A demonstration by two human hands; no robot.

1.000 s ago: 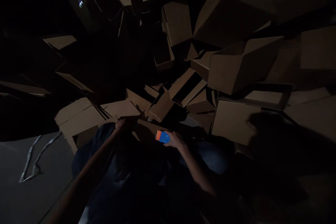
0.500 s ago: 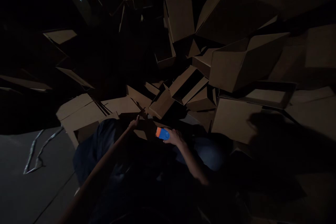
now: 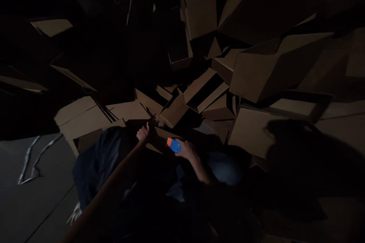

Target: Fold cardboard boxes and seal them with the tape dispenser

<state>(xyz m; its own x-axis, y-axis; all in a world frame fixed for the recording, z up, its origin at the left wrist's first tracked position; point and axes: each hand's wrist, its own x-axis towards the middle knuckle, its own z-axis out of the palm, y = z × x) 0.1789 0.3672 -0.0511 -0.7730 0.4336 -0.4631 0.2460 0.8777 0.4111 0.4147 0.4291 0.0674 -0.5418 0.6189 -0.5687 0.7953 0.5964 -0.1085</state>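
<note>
Centrally, a small blue-and-orange object (image 3: 175, 145) sits in the right hand (image 3: 186, 150), above the person's lap and between the knees. That hand's fingers are closed around its blue body, with the orange end pointing left, toward the left hand (image 3: 143, 133). The left hand has its thumb up and its other fingers curled; it is too dark to tell whether they pinch anything. Dim brown cardboard (image 3: 161, 134) lies between and just beyond the hands. Past it, a narrow open carton (image 3: 199, 83) leans among smaller boxes. Left of the left knee (image 3: 98, 159), a pale box (image 3: 85, 119) stands beside the leg; on the right, another box (image 3: 251, 129) carries a large dark shadow. More cartons pile up behind, tilted at various angles. At far left, a crinkled silvery strip (image 3: 27, 159) lies on the grey floor (image 3: 17, 205).
</note>
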